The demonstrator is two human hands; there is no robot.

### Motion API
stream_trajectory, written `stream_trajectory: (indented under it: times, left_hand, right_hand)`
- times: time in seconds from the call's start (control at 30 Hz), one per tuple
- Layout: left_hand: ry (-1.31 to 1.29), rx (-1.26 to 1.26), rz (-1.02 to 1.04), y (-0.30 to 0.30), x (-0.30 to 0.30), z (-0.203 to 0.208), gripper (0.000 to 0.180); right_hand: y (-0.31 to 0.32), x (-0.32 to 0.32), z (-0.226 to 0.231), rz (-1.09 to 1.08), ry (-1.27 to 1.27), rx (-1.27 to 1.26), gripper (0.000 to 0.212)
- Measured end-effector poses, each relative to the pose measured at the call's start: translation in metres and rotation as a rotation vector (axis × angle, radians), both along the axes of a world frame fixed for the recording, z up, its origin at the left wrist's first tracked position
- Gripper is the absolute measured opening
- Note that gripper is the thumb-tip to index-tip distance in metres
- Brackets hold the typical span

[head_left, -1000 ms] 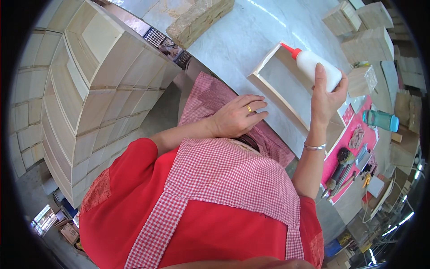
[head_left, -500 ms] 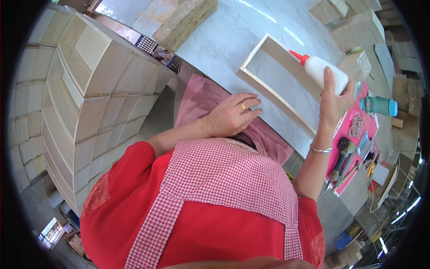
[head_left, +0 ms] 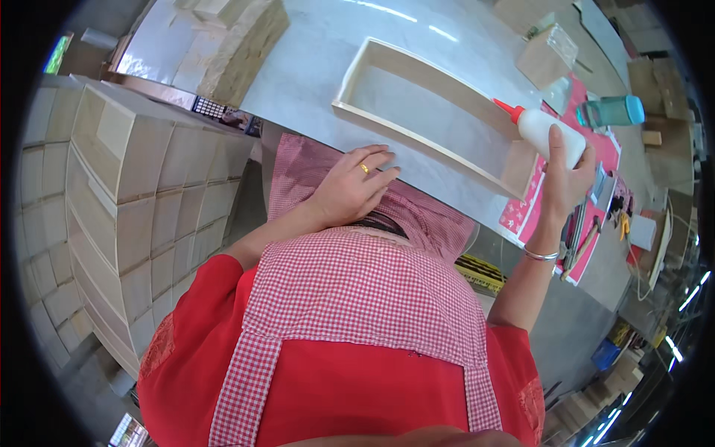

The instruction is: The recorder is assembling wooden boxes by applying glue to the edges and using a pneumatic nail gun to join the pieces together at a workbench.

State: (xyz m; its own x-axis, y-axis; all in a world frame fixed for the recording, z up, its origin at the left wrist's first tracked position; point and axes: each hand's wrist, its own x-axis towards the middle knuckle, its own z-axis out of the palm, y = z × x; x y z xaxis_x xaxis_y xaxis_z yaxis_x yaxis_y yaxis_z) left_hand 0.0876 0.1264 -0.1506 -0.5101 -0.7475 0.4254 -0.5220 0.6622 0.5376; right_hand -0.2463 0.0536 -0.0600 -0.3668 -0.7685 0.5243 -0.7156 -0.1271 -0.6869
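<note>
A white squeeze bottle with a red nozzle (head_left: pixel 550 134) is gripped in my right hand (head_left: pixel 570 175), its tip pointing left over the right part of a wooden frame (head_left: pixel 428 141). That frame is a long, pale rectangle of thin boards lying on the grey tabletop (head_left: pixel 313 74), whose surface shows through it. Resting by the table's near edge, just short of the frame's left end, is my left hand (head_left: pixel 357 182). Its fingers are extended and slightly apart, holding nothing, with a gold ring on one.
Stacked wooden boxes (head_left: pixel 171 171) rise at the left. A wrapped block (head_left: pixel 242 56) sits at the table's far left. On the right, a pink sheet (head_left: pixel 596 249) carries tools, and a teal jar (head_left: pixel 611 111) lies near a wooden block (head_left: pixel 547 56).
The view has swung, so the table, frame and boxes appear shifted left. The bottle is now nearer the frame's right end, still in my right hand. My left hand keeps its pose.
</note>
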Motion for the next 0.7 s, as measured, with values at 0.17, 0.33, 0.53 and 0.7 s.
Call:
stream_trajectory:
  times: [0.17, 0.33, 0.53, 0.7]
  left_hand:
    - [-0.011, 0.036, -0.025, -0.001, -0.006, 0.000, 0.037]
    - [-0.029, 0.057, -0.043, -0.001, -0.014, -0.002, 0.039]
    - [-0.063, 0.072, -0.053, -0.001, -0.021, -0.003, 0.037]
    - [-0.094, 0.092, -0.050, 0.000, -0.022, -0.005, 0.040]
  right_hand:
    - [0.021, -0.031, 0.005, -0.091, 0.001, 0.042, 0.040]
    - [0.036, -0.061, 0.003, -0.155, -0.025, 0.071, 0.040]
    - [0.049, -0.074, 0.006, -0.202, -0.061, 0.064, 0.042]
    - [0.058, -0.075, 0.008, -0.225, -0.061, 0.071, 0.042]
